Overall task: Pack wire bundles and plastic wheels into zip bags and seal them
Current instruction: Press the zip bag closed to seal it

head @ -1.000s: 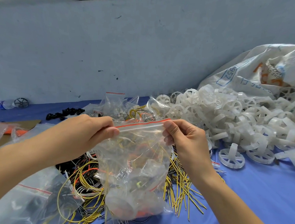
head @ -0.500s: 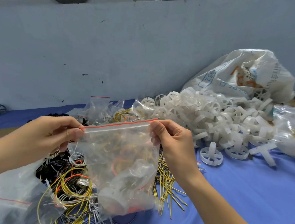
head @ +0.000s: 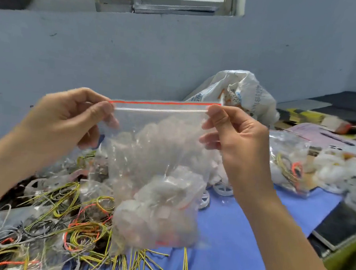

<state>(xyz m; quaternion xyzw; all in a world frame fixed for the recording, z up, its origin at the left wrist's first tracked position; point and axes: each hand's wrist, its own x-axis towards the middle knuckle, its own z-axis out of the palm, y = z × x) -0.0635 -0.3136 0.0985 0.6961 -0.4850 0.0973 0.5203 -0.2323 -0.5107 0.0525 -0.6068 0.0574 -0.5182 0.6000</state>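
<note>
On the left of the bench [head: 239,230] lies a big heap of loose wire bundles [head: 78,231], yellow, orange and grey, all mixed up. They are not in bags yet, so a lot of packing is left to do.

Above that heap, the left hand [head: 66,123] pinches the top left corner of a clear zip bag [head: 160,154] between thumb and fingers. The bag hangs in the air over the bench, pulled tight between both hands. Its red strip [head: 164,103] runs straight across the top, and the zip line just under it looks flat and pressed together. I think this bag is shut, or almost shut. Pale lumps sit in the bottom of it. They may be wheels, but the plastic is too cloudy to tell.

The right hand [head: 238,144] pinches the top right corner the same way.

Behind and below the bag, a few white plastic wheels [head: 224,188] lie loose on the blue bench. Farther right sit some filled bags [head: 286,163], so part of the job looks done. A white sack [head: 239,90] slumps at the back by the wall.
</note>
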